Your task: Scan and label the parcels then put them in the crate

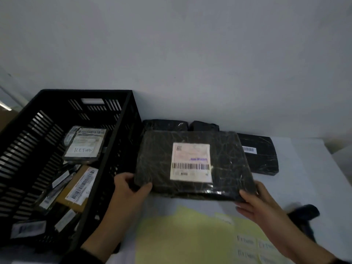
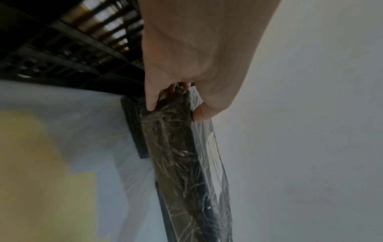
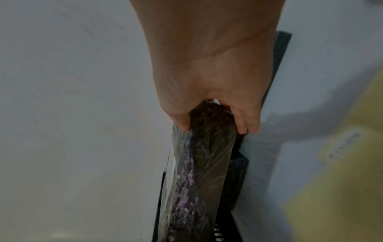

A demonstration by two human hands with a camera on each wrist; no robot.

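A plain pale grey wall (image 1: pixel 190 54) filled the upper half of the head view, bare but for a few faint marks. Below it ran a white table (image 1: pixel 304 168), pushed against the wall. A yellow sheet (image 1: pixel 181 235) lay on the near part of the table. The light was dim and even. At far left, a bright strip (image 1: pixel 4 106) showed.

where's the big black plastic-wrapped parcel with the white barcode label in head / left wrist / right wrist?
Head: the black plastic-wrapped parcel sits centre, label up, left hand and right hand gripping its near corners.
Left wrist: seen edge-on, running from centre down below the fingers.
Right wrist: edge-on again, lower centre under the hand.
Shared landmark: the black slatted plastic crate, upper left in left wrist, bottom edge in right wrist.
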